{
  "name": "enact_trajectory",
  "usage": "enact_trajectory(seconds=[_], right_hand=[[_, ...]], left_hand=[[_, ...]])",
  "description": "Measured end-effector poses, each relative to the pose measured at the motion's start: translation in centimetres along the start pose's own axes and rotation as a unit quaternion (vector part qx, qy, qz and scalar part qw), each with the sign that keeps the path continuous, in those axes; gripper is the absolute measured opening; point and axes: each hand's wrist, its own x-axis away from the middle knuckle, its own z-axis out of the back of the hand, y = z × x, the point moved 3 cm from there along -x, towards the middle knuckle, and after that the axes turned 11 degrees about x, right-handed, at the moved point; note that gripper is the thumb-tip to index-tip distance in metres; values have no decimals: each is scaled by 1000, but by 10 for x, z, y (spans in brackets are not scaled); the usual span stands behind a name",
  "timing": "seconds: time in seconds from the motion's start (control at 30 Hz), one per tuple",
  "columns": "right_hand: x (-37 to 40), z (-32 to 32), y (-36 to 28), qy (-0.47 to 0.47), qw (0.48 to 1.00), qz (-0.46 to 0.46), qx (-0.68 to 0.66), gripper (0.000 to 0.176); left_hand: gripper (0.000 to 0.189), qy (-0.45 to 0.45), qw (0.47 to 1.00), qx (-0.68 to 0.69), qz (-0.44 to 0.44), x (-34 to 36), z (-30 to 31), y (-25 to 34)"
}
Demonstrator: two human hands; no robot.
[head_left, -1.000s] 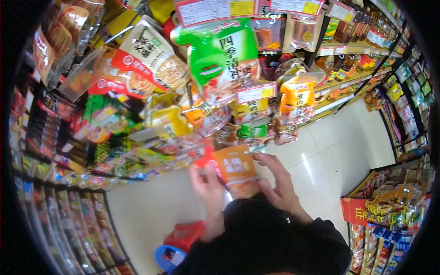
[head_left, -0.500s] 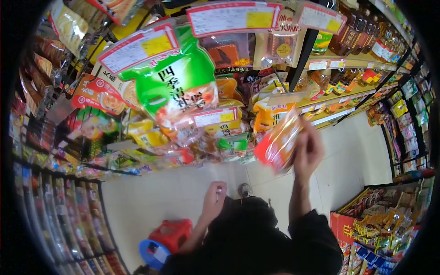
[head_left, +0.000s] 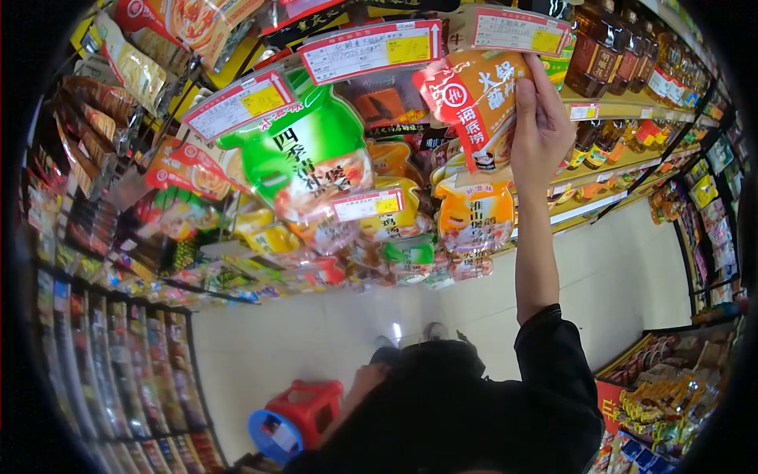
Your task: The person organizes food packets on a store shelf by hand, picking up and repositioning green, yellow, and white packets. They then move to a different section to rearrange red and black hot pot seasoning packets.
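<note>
Right hand: raised to the upper centre-right of the frame, with the fingers clamped on the right edge of the orange-red pouch and the thumb on its face. The pouch is a flat, glossy plastic sachet, roughly rectangular, with white characters and a red round mark. It is held upright, close against the hanging display just under a white-and-yellow price tag.

Left hand: low in the lower centre, mostly hidden by dark clothing. Its fingers cannot be made out, so I cannot tell whether they are together or apart.

Display, upper half of the frame: shiny soft packets hang crowded on pegs. A large green pouch hangs left of centre, and an orange-yellow pouch hangs directly below the held one. More red-edged price tags jut forward and overlap the goods behind them. Bottles of dark liquid stand on yellow-edged shelves at the upper right.

Floor: pale glossy tile reflecting the lights, forming a narrow aisle. Packed shelves curve along the left edge, and a bin of crinkled snack packets sits at the lower right.

At the lower left, a red plastic stool stands just beside a blue round-rimmed item. The dark sleeve covers the right forearm below the wrist.
</note>
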Motion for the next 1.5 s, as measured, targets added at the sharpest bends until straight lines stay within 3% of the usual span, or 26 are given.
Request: enact_trajectory(seconds=[0.1, 0.2, 0.23, 0.33, 0.37, 0.43, 0.6, 0.67, 0.77, 0.8, 0.9, 1.0, 1.03, 1.13, 1.3, 1.33, 1.4, 1.47, 1.5], right_hand=[[1, -2, 6, 21, 1000, -2, -12, 32], [-1, 0, 1, 47, 998, 42, -4, 32], [0, -1, 3, 54, 998, 34, -11, 33], [-3, -2, 1, -13, 999, -32, -1, 37], [-4, -4, 3, -15, 999, -33, 22, 37], [-8, -5, 7, -14, 997, -25, 76, 36], [-11, -14, 17, 12, 995, 15, 94, 31], [-15, -12, 16, 5, 987, 46, 154, 31], [-16, -15, 7, 18, 982, 92, 164, 26], [-18, -19, 7, 0, 980, 69, 186, 26], [-21, -24, 20, -44, 973, 32, 226, 27], [-27, -25, 16, -25, 908, 216, 359, 29], [-24, -22, 16, -50, 896, 191, 397, 35], [-6, 1, -21, -2, 896, 207, 392, 38], [52, 49, -43, -27, 941, 121, 314, 35], [62, 56, -45, -31, 946, 108, 304, 35], [77, 67, -48, -40, 953, 79, 291, 33], [87, 75, -50, -52, 956, 51, 284, 31], [88, 78, -52, -47, 958, 64, 276, 30]], left_hand=[[35, 4, 999, 21, -36, 0, 10, 2], [35, 0, 1000, 11, 17, -5, 30, 19], [35, 23, 998, 57, -22, -11, 28, 8], [35, 66, 993, 96, -9, -23, 34, 12], [33, 121, 983, 116, -82, -23, 37, 18], [31, 112, 967, 201, -106, -9, 77, 60], [30, 195, 876, 405, -177, 25, 201, 115], [30, 263, 806, 465, -254, 50, 261, 133], [24, 399, 739, 426, -337, 75, 345, 150], [24, 456, 716, 391, -356, 78, 368, 156], [22, 504, 698, 378, -340, 75, 423, 178], [31, 580, 695, 279, -320, 50, 466, 194], [34, 605, 690, 241, -315, 43, 477, 198], [42, 564, 693, 296, -339, 14, 501, 201], [51, 544, 682, 381, -306, 14, 506, 211], [45, 549, 672, 382, -317, 19, 505, 209], [35, 671, 655, 213, -274, 23, 515, 194], [29, 681, 586, 258, -355, 51, 504, 213], [28, 702, 579, 224, -349, 64, 500, 216]])
